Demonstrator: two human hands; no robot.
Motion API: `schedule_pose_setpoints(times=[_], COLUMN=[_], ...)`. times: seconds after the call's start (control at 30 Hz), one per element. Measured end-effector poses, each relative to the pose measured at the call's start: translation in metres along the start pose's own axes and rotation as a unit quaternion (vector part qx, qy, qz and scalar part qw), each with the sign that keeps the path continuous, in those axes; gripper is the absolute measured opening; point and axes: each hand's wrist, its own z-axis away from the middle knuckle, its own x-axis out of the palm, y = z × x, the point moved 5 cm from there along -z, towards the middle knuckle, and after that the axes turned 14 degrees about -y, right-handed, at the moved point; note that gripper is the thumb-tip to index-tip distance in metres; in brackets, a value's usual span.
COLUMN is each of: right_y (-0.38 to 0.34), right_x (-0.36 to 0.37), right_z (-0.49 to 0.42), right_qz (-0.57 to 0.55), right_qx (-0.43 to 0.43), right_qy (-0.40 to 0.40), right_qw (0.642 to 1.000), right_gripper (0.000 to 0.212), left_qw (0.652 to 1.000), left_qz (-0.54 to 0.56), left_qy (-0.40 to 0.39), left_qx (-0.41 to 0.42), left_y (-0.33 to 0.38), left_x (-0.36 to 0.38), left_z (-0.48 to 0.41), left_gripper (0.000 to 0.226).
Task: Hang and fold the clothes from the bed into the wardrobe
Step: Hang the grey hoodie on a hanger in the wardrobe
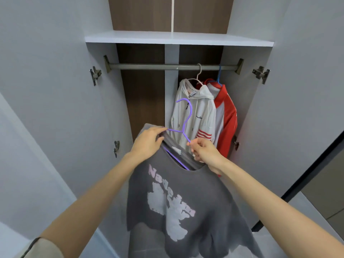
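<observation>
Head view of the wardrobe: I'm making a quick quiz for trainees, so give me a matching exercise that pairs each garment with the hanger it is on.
Garments
1. grey T-shirt
2. white hoodie
3. red and white jacket

Hangers
A. blue hanger, hooked on the rail
B. purple hanger, hook free, not on the rail
C. white hanger, hooked on the rail

Pairs: 1-B, 2-C, 3-A

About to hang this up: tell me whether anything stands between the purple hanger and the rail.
Nothing visible does. The purple plastic hanger carrying the grey printed T-shirt sits below the grey metal rail, whose left stretch is bare; the white hoodie and red-and-white jacket hang toward its right end.
</observation>
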Motion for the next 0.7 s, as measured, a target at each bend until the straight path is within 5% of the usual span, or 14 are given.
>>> schedule_pose_setpoints(times=[0.17,0.33,0.7], right_y=[-0.006,-0.014,-0.047], right_x=[-0.012,-0.019,-0.068], right_z=[-0.049,-0.123,-0.318], right_qz=[-0.077,-0.154,-0.169], right_qx=[0.019,0.020,0.029], right_qy=[0.014,-0.040,-0.064], right_qw=[0.997,0.987,0.983], right_gripper=[0.016,0.025,0.037], left_qw=[0.995,0.992,0.954], left_qz=[0.062,0.114,0.171], left_qy=[-0.059,-0.038,-0.243], left_qx=[-0.054,-0.049,-0.029], left_y=[-0.037,-0.063,-0.081], left_x=[0.010,0.006,0.006], left_z=[-0.024,-0.076,-0.237], left_gripper=[0.037,0.027,0.037])
